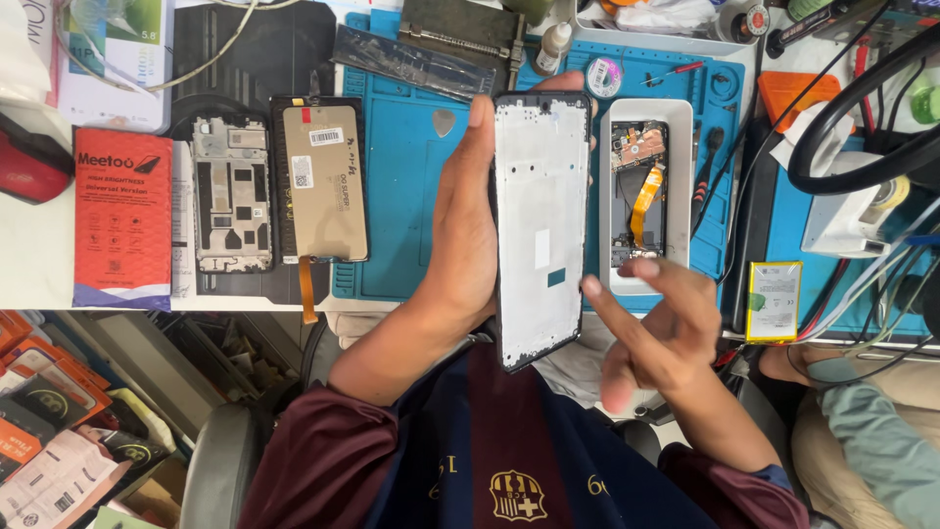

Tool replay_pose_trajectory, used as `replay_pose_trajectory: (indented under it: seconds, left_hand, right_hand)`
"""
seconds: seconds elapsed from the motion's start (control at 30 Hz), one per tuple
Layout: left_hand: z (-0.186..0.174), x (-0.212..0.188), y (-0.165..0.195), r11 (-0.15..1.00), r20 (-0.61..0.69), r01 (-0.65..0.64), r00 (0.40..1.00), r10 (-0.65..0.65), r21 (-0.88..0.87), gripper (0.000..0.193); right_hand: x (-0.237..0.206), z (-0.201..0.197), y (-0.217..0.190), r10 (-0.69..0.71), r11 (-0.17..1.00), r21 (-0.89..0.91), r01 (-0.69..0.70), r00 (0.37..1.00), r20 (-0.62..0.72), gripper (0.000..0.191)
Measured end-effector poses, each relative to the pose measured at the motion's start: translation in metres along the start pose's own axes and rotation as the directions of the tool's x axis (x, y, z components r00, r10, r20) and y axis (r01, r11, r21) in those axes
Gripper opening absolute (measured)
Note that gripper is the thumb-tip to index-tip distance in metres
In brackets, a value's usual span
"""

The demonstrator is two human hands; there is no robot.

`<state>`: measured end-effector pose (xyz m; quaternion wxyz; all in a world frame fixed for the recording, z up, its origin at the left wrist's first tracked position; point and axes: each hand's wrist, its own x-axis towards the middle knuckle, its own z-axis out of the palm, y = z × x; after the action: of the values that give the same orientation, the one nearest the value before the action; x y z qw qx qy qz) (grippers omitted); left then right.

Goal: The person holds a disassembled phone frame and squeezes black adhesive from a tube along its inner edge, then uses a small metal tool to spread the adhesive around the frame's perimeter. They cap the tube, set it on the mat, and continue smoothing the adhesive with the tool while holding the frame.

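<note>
White workbench (pixel 29 264) carrying blue mat (pixel 406 196), red box (pixel 122 217)

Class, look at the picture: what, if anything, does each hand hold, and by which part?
The left hand holds the white phone frame upright by its left long edge, fingertips reaching its top. The right hand holds nothing; its fingertip is at the frame's right edge.

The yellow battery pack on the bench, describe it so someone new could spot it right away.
Start at the blue work mat and go to its right side, past the opened phone. The battery pack lies flat near the bench's front edge. It is the only yellow-edged rectangle with a pale face, lying apart from the phones.
</note>
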<state>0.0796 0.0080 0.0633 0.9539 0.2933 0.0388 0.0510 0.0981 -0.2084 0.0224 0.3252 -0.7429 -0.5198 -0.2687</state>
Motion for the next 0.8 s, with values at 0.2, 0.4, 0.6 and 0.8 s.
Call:
replay_pose_trajectory:
  seconds: [0.2,0.4,0.6,0.8]
  left_hand:
    - [0.0,0.003,-0.001,1.0,-0.022,0.022,1.0,-0.022,-0.015,0.062]
    - [-0.002,0.005,-0.002,1.0,-0.027,-0.021,0.999,0.022,0.012,0.063]
    - [0.0,0.007,0.001,0.999,-0.013,-0.039,0.999,0.039,-0.028,0.061]
    - [0.003,0.005,0.001,0.999,-0.033,-0.03,0.999,0.029,-0.03,0.062]
  right_hand:
    - [0.004,0.002,0.006,0.057,0.998,0.013,-0.056,0.996,-0.065,0.093]
    - [0.004,0.001,0.002,0.023,0.998,-0.056,-0.018,0.996,0.087,0.094]
    - [-0.003,0.009,0.003,0.023,1.0,-0.004,-0.025,0.978,-0.209,0.091]
    - [-0.005,0.006,0.005,0.016,0.999,-0.048,-0.015,1.0,0.023,0.093]
